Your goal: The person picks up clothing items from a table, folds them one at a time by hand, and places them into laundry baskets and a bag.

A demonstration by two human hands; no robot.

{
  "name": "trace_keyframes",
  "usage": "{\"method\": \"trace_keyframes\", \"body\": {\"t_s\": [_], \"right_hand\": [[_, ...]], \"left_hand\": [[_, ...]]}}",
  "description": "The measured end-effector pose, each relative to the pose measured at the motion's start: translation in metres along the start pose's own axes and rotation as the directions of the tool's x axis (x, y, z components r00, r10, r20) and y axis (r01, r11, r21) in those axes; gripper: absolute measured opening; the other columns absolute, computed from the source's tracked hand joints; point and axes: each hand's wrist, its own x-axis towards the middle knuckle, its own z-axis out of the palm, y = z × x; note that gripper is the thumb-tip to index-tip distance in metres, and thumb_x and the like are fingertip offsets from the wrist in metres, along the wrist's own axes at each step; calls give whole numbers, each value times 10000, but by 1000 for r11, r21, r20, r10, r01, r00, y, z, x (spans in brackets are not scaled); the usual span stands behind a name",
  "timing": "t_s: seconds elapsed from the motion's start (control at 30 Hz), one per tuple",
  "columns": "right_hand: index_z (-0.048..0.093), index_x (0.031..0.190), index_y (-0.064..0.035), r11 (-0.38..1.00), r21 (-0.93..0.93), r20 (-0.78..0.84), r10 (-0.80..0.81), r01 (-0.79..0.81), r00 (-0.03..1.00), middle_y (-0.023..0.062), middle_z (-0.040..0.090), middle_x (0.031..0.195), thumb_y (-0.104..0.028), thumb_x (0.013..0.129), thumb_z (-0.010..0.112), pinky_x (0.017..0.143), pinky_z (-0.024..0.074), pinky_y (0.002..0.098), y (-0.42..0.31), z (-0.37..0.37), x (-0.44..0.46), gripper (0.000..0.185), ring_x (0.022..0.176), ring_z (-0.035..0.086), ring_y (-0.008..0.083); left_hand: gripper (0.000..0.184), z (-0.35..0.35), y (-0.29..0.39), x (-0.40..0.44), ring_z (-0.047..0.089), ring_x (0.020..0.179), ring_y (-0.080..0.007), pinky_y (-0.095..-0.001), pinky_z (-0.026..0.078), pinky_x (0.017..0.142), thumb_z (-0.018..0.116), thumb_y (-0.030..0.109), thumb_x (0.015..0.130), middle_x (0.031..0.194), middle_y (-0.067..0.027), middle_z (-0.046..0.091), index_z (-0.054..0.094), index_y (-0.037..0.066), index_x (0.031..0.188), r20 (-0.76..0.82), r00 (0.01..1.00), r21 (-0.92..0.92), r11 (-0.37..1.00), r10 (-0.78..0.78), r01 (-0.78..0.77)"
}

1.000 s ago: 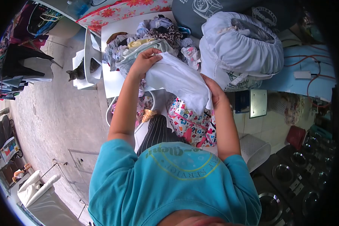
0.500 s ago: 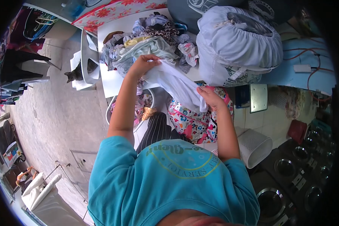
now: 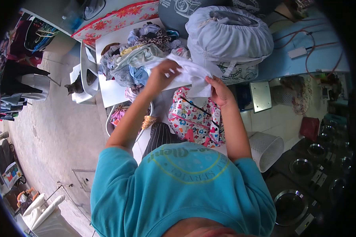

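- White table (image 3: 106, 93): the landmark for this record. It stands in front of the person, apparently so that laundry lies within reach of both arms.
- White sack (image 3: 233, 39): bulky, at the table's right side, its gathered mouth facing up. That placement probably keeps its contents contained and the table's left part free for loose items.
- Clothes pile (image 3: 146, 51): heaped unsorted on the table, toward its far and left parts; likely set there so single pieces can be lifted off.
- Heart-print bag (image 3: 194, 118): below the table's near edge, close to the person; purpose of the placement cannot be determined.
- White cloth (image 3: 195, 75): held in the air over the table's near edge, bunched between the hands. Holding it clear of the pile presumably gives room to handle it.
- Right hand (image 3: 221, 91): off the table's near edge, thumb and fingers pinching the cloth's right end.
- Left hand (image 3: 165, 75): above the table's near edge, fingers bent over the cloth's left part; blur prevents telling whether they grip it.
- Differences from half a second earlier: the cloth, then drawn out long and slanting down past the table's near edge, is now shorter and gathered; the hands are closer together; more of the heart-print bag is exposed.
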Motion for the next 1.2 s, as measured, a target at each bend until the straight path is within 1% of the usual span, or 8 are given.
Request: {"method": "trace_keyframes", "body": {"t_s": [0.1, 0.27, 0.57, 0.77, 0.93, 1.03, 1.1, 1.2], "right_hand": [[621, 972, -79, 999, 42, 76, -35, 31, 997, 8, 646, 894, -161, 847, 606, 748, 498, 266, -4, 3, -15, 150, 833, 615, 119], [591, 1012, -70, 996, 87, 44, -2, -2, 999, 32, 627, 940, -170, 856, 569, 758, 515, 313, -15, 9, -66, 187, 866, 614, 156], [542, 1071, -19, 965, 255, 157, -106, 64, 982, 108, 622, 1028, -168, 868, 495, 862, 493, 479, -19, -6, -140, 256, 924, 617, 259], [550, 1068, -27, 949, 290, 214, -194, 128, 957, 108, 632, 1007, -212, 889, 531, 900, 478, 429, -21, -4, -175, 258, 908, 628, 246], [567, 1056, -46, 940, 69, 220, -340, 333, 914, 54, 602, 1025, -71, 881, 550, 924, 476, 345, -5, 2, -185, 178, 962, 585, 151], [565, 1062, -40, 942, 114, 203, -332, 315, 921, 59, 602, 1014, -71, 889, 536, 906, 478, 316, -1, 10, -187, 178, 951, 583, 148], [566, 1059, -33, 938, 96, 195, -345, 332, 918, 57, 603, 1014, -68, 894, 520, 888, 482, 301, 4, 10, -185, 175, 941, 584, 141], [571, 1050, -24, 929, 16, 146, -367, 369, 919, 55, 606, 1009, -61, 902, 486, 847, 490, 282, 14, 13, -180, 175, 914, 590, 131]], "left_hand": [[292, 31, 61, -26, 574, 858, -225, -310, 480, 731, 772, 86, 660, 961, -93, 567, 659, 57, 928, 172, 978, 14, 993, 115, -119], [302, 66, 93, -57, 562, 885, -257, -330, 485, 725, 763, 51, 643, 954, -100, 542, 639, 42, 919, 9, 963, 140, 954, 268, -267], [232, 99, 139, -75, 590, 836, -240, -341, 482, 731, 709, -4, 682, 893, -93, 603, 663, 37, 906, 77, 929, 184, 911, 362, -370], [169, 119, 160, -80, 588, 757, -201, -293, 471, 650, 687, -9, 722, 836, -82, 593, 675, 26, 887, -6, 943, 84, 940, 333, -331], [145, 128, 162, -85, 591, 692, -166, -285, 473, 600, 683, -1, 744, 802, -66, 591, 680, 24, 887, -59, 983, -26, 984, 176, -177], [149, 129, 173, -88, 597, 697, -188, -294, 477, 598, 687, -1, 731, 787, -76, 590, 677, 20, 878, -106, 979, 54, 984, 175, -170], [148, 129, 177, -92, 599, 690, -212, -305, 481, 598, 688, 2, 719, 787, -90, 586, 675, 20, 865, -130, 924, 226, 918, 361, -327], [143, 132, 175, -96, 601, 714, -219, -301, 489, 621, 677, -23, 703, 797, -99, 586, 663, 14, 840, -140, 936, 256, 925, 322, -280]]}}
